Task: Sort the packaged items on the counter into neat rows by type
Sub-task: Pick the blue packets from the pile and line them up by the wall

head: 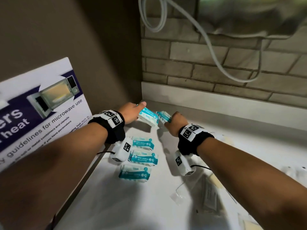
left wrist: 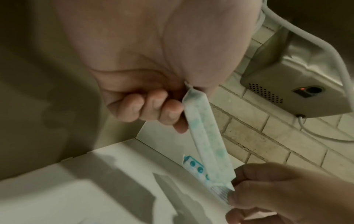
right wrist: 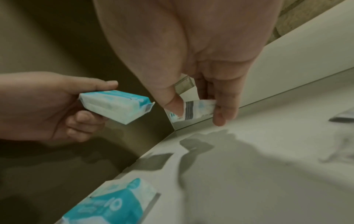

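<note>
Above the far left corner of the white counter (head: 216,123), my left hand (head: 136,112) grips a teal-and-white wipes pack (head: 147,117). In the left wrist view this pack (left wrist: 206,136) is edge-on, with my fingers (left wrist: 166,112) curled against it. Just to its right, my right hand (head: 171,120) pinches a second wipes pack (head: 163,116) by its end, thumb on one side and fingers on the other (right wrist: 224,110). The two held packs nearly touch. Three more wipes packs lie in a column on the counter: far (head: 142,142), middle (head: 143,157), near (head: 134,173).
A microwave-use sign (head: 41,117) leans against the brown wall on the left. Clear flat packets (head: 210,195) lie on the counter at the right. A brick wall (head: 216,67) with a hanging grey cable (head: 214,52) and a metal wall unit (left wrist: 298,84) stands behind.
</note>
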A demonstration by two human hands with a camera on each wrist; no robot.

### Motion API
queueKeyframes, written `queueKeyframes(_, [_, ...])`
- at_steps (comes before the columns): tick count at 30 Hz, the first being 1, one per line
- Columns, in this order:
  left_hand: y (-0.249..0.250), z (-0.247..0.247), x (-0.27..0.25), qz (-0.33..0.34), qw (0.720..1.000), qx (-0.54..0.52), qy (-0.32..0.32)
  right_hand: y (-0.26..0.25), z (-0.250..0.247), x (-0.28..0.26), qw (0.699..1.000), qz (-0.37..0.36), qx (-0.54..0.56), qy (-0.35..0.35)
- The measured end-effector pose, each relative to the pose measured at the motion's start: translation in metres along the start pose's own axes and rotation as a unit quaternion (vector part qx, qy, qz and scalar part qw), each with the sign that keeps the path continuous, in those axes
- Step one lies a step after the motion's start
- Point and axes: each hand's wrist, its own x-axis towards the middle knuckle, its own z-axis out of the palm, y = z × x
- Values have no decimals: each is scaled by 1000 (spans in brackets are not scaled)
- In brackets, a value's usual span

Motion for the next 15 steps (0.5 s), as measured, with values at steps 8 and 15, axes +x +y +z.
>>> queueKeyframes(8, [-4,1,-6,-23,999,-14,-34,-4,1,0,999,-26,20,8])
queueKeyframes(15, [10,-6,-2,-6,999,21,-47,-1,4,10,999,-21,24,-2])
